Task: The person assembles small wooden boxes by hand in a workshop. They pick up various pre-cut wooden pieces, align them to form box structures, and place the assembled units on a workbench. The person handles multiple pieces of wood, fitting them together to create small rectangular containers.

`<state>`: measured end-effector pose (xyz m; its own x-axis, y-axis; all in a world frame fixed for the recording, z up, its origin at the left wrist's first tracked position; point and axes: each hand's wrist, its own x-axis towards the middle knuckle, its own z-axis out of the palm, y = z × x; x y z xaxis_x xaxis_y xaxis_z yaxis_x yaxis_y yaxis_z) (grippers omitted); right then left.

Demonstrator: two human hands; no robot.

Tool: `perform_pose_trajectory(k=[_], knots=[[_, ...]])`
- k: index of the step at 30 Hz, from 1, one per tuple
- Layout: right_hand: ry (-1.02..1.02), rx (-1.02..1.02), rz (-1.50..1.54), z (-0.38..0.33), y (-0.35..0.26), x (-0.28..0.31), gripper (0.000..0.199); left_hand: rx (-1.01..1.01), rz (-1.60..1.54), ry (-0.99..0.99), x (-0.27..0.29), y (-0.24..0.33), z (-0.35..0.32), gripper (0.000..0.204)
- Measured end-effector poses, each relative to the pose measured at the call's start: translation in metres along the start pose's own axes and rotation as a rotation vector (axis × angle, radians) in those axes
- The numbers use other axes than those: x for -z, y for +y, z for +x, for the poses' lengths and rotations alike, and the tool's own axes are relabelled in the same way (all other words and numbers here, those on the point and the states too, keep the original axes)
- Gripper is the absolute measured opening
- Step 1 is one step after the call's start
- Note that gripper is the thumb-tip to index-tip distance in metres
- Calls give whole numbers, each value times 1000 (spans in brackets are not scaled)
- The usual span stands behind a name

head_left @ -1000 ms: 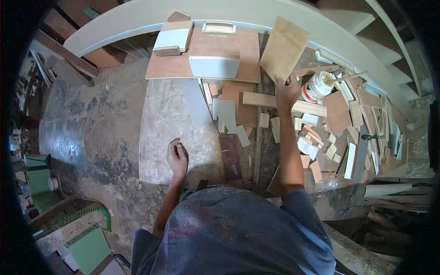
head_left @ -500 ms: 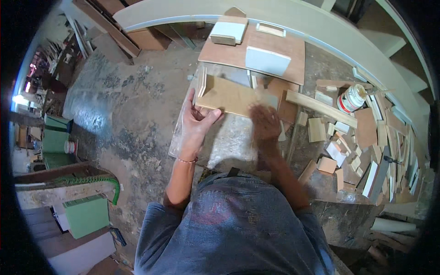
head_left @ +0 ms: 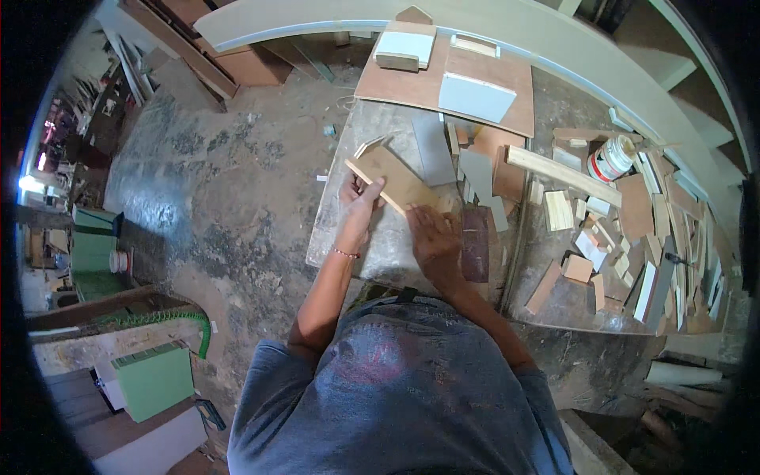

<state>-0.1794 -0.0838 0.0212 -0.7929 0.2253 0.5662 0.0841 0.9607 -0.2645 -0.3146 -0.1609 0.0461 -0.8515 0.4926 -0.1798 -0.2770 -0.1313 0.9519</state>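
Both my hands are on a tan rectangular wooden board [head_left: 400, 180], tilted above a grey worktop [head_left: 332, 226]. My left hand [head_left: 355, 210] grips its near left edge, thumb on the upper face and the fingers partly hidden below. At the near right end, my right hand [head_left: 434, 235] is closed on the edge. A narrow strip of wood [head_left: 370, 146] stands at the board's far left end; whether it is fixed there I cannot tell. Grey flat sheets [head_left: 433, 148] and a dark brown piece [head_left: 475, 245] lie just beyond and to the right.
A larger brown panel [head_left: 396, 85] at the back bears small white-faced wooden assemblies [head_left: 477, 96]. On the right are a long wooden batten [head_left: 562, 176], an open white jar [head_left: 610, 158] and several offcuts [head_left: 558, 210]. A green hose [head_left: 204, 336] hangs at the left.
The board has turned clockwise, its right end coming nearer to me. My right hand, blurred before over its right part, now grips the near edge. My left hand has shifted slightly right.
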Motion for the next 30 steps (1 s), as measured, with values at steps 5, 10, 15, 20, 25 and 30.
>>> perform_pose_trajectory(k=[5, 10, 15, 20, 25, 30], knots=[[-68, -154, 106, -6, -37, -16, 34, 0, 25, -175, 26, -15, 22, 36], [197, -354, 208, -5, -17, -8, 36, -170, -165, -346, 40, -19, 49, 46], [279, -684, 274, -1, 13, -16, 33, -114, -158, -445, 45, -14, 53, 49], [226, -780, 385, 23, 9, -35, 38, -76, -105, -505, 67, -25, 65, 46], [242, -599, 561, 18, 17, -77, 39, -95, -46, -608, 77, -22, 68, 47], [158, -756, 711, 28, 27, -79, 32, -107, 28, -617, 65, 14, 61, 51]])
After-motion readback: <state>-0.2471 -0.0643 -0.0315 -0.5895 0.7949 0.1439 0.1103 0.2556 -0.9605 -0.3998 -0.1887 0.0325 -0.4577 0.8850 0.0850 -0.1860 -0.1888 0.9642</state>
